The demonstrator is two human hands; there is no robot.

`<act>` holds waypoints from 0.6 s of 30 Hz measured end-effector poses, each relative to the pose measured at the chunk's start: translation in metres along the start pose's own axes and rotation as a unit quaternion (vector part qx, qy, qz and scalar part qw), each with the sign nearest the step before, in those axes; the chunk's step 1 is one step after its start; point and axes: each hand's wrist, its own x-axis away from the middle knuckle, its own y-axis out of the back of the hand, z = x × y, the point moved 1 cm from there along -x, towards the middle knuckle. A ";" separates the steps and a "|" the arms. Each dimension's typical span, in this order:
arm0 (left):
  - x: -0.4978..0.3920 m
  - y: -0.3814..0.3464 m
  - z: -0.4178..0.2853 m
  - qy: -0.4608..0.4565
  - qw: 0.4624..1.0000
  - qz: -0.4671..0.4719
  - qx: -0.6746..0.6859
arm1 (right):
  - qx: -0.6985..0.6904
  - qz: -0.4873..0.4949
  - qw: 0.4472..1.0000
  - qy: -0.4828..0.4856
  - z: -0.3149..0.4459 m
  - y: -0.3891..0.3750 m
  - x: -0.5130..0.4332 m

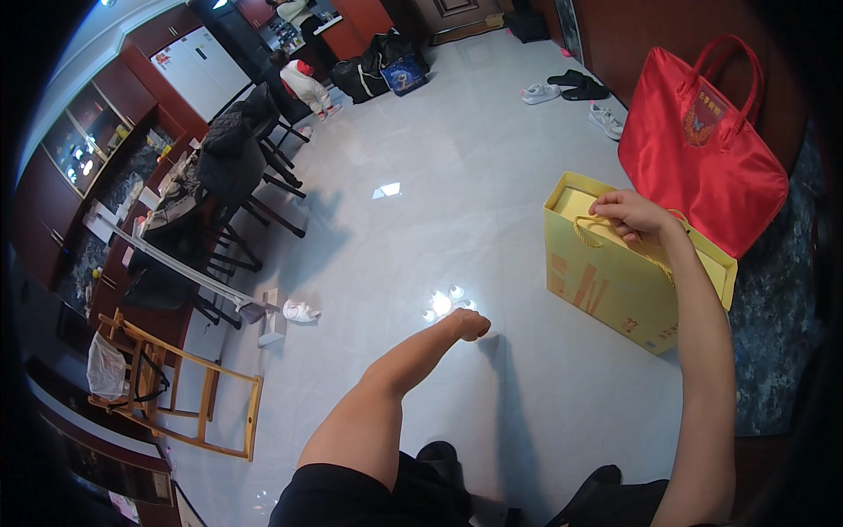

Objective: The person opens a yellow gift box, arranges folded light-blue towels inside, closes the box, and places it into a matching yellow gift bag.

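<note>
My right hand (629, 214) is at the top of a yellow paper gift bag (606, 290), its fingers closed on the bag's twisted rope handle. A box shows inside the bag's open top. The bag stands at the right, beside a large red satin bag (698, 151) with braided red handles and a printed emblem. My left hand (471, 324) is held over the tiled floor near the middle of the view, its fingers curled. Nothing shows in it.
Dark chairs (230, 165) line a cluttered counter at the left, near a wooden folding frame (204, 402). Shoes (541, 93) lie by the right wall. Dark bags (359, 79) stand farther back, where a child (306, 85) and another person (306, 23) are.
</note>
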 end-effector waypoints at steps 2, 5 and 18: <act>-0.001 0.001 0.000 -0.002 1.000 -0.003 -0.008 | -0.003 0.005 1.000 0.003 -0.002 0.003 -0.001; 0.000 -0.003 0.000 -0.003 1.000 -0.007 -0.018 | 0.002 0.008 1.000 -0.001 -0.001 0.002 -0.002; 0.002 0.006 -0.026 -0.039 0.998 -0.036 -0.023 | -0.001 0.004 1.000 0.001 0.000 0.004 0.001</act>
